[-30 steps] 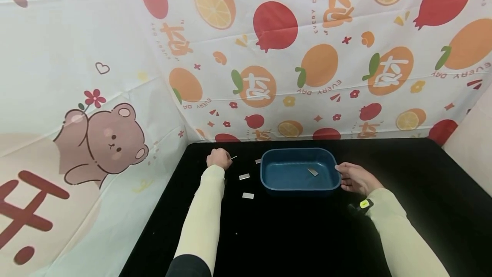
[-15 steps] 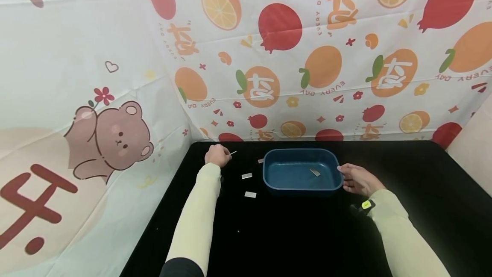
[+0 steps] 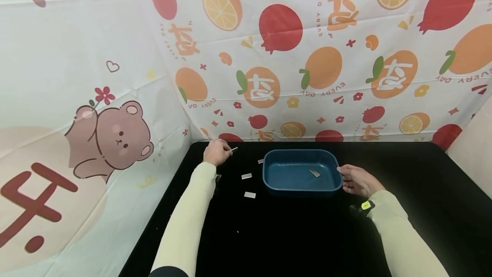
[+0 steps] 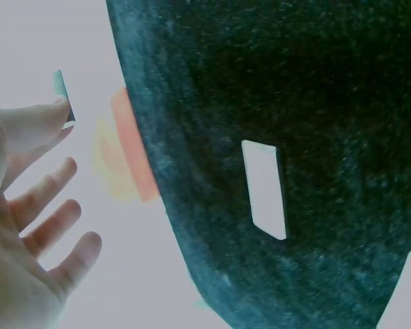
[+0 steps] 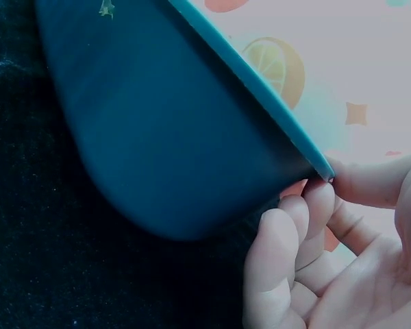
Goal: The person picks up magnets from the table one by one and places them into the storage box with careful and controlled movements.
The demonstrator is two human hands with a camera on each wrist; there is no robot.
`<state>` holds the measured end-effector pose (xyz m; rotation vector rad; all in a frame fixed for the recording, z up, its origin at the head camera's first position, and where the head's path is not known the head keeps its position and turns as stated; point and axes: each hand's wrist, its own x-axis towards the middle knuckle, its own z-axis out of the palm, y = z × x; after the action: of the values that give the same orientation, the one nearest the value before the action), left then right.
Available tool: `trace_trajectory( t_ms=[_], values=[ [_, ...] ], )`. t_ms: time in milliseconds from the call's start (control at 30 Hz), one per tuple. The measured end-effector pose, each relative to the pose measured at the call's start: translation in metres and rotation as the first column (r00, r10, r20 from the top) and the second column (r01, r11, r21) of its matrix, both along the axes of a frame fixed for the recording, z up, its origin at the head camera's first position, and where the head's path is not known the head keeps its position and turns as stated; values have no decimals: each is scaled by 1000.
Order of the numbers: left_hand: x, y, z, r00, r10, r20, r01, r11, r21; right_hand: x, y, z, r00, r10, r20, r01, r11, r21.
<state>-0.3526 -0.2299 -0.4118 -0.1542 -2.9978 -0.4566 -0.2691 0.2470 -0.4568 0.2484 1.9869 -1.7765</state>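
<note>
At the table's far left corner my left hand pinches a small thin flat rectangular piece between thumb and finger. In the left wrist view the piece stands edge-on past the thumb, while the other fingers spread loosely. My right hand pinches the right rim of a blue oblong plastic basin, thumb on the rim and fingers curled beneath it. Inside the basin lies one silvery rectangular piece. Similar pale pieces lie left of it: one nearer, a middle one and one by the basin's wall.
The black cloth-like tabletop ends at a rounded left edge beside a hanging sheet with a bear print. Behind the table hangs a fruit-print sheet. Tiny pale specks dot the tabletop.
The left hand has risen slightly and moved toward the far edge with the pinched piece. The head view has shifted a little. The right hand still grips the basin's rim.
</note>
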Motion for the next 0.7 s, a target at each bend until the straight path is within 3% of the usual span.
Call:
trace_trajectory(
  t_ms=[333,700],
  values=[
    [4,-1,3,998,-66,-18,66,998,-11,2,1,-4,1000,-3,0,3,1000,3],
    [20,-7,15,990,-125,-68,127,992,20,1,-1,-2,1000,-10,0,10,1000,4]
  ],
)
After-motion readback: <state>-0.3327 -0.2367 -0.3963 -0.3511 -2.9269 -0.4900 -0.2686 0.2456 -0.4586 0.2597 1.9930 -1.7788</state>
